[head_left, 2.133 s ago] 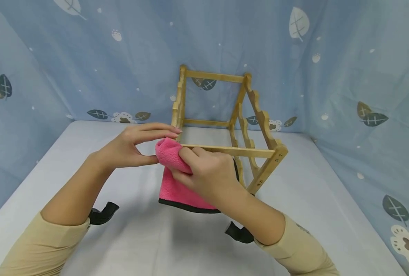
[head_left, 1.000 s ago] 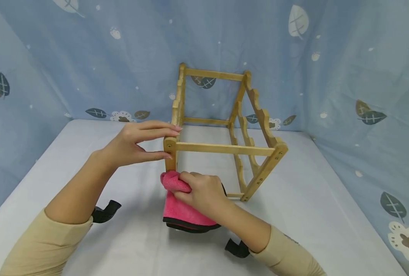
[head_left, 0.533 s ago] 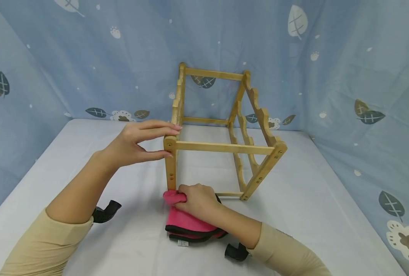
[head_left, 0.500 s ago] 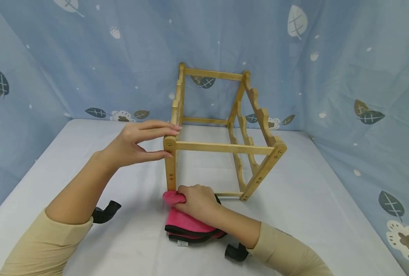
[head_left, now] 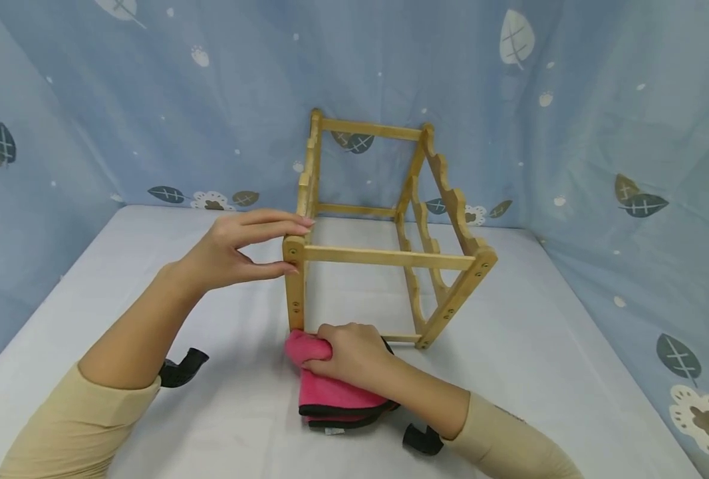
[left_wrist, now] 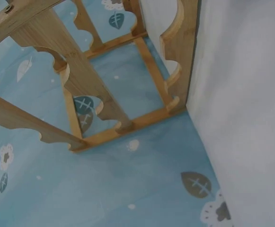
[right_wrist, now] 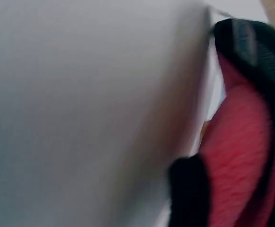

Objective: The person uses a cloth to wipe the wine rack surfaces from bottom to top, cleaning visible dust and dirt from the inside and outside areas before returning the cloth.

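A light wooden wine rack (head_left: 390, 256) with scalloped rails stands on the white table. My left hand (head_left: 235, 246) holds its near left top corner, fingers over the top and thumb against the front post. Low down at the foot of that post, my right hand (head_left: 354, 352) grips a pink cloth (head_left: 336, 392) with black edging. A bunched end of the cloth lies against the post's base, and the folded rest hangs toward me with a small white label. The left wrist view shows the scalloped rails (left_wrist: 180, 42); the right wrist view shows the fuzzy cloth (right_wrist: 241, 142) close up.
A blue curtain (head_left: 235, 86) printed with leaves and flowers surrounds the back and sides of the white table (head_left: 223, 426). Black curved pieces (head_left: 183, 369) show beside both wrists.
My right hand has slid the cloth down the near left post from top to base, then shifted slightly right. My left hand has come to hold the rack's corner, where it stays.
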### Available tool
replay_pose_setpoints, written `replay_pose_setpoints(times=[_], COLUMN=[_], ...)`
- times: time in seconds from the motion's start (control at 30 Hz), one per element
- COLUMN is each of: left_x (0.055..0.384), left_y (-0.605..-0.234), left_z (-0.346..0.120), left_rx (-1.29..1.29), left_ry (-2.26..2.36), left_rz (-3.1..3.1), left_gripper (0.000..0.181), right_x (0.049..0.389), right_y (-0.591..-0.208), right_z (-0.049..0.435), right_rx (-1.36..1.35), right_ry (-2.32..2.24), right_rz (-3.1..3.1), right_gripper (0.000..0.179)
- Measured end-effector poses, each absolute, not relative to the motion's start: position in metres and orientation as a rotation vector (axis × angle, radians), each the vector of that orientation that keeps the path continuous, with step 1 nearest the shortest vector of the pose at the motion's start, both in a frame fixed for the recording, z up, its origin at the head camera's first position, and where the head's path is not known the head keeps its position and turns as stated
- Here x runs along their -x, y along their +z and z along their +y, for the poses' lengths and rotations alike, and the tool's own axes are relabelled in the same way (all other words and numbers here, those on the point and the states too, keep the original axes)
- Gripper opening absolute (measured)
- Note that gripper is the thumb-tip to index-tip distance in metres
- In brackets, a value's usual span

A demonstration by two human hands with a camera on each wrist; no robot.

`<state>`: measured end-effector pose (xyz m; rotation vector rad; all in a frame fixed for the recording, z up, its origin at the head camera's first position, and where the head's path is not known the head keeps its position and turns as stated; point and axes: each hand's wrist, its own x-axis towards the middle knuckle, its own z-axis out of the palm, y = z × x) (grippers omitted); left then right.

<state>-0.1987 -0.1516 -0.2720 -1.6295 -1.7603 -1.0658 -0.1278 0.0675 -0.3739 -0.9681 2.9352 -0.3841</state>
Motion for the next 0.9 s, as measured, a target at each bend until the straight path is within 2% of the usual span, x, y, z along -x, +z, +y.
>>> replay_pose_setpoints(times=[0.3, 0.57, 0.73, 0.9], left_x=[0.199, 0.2, 0.199, 0.2], left_y=[-0.272, -0.272, -0.273, -0.272], left_z=[-0.152, -0.15, -0.15, -0.149], left_rx=[1.614, 1.644, 1.642, 1.641], left_ry=[-1.098, -1.084, -1.106, -1.105], left_rz=[-1.756, -1.737, -1.736, -1.736], left_gripper=[0.042, 0.041, 0.041, 0.04], right_x=[0.111, 0.105, 0.105, 0.102], right_y=[-0.342, -0.309, -0.29, -0.271], right_z=[0.094, 0.147, 0.179, 0.205], right_rx=[1.124, 1.314, 1.502, 1.5], right_ry=[-0.615, -0.885, -1.013, -1.075], right_rz=[2.953, 3.116, 3.171, 3.237], right_gripper=[0.029, 0.036, 0.031, 0.044])
